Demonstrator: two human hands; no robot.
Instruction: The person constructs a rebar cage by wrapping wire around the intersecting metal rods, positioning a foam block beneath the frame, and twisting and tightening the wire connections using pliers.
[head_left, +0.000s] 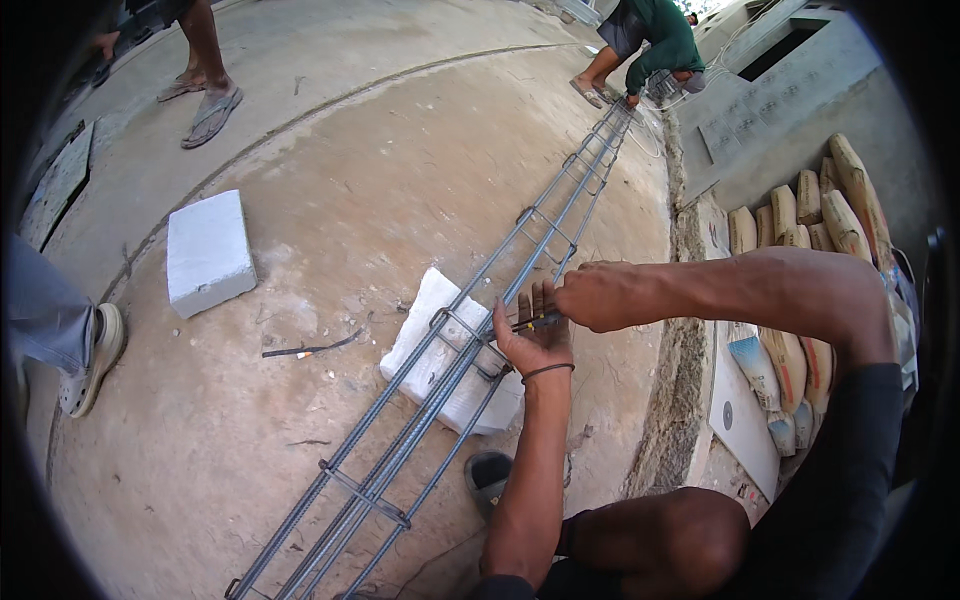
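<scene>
A long cage of steel rebar (385,445), with square stirrups tied along it, runs from the near left to the far right. Beneath its middle sits a white rectangular block (428,300). My left hand (535,345) is beside the bars, palm turned up and fingers stretched out. A thin dark tool (538,322) with a yellow mark lies across that palm; its exact kind is unclear. Closed in a fist at the tool's right end, my right hand (605,295) grips it, partly hiding it.
Another white block (210,250) lies to the left. At the far end of the cage a person (655,45) in green bends over the bars. Other people's feet (212,110) and a shoe (92,360) stand left. Stacked bags (800,225) line the right wall.
</scene>
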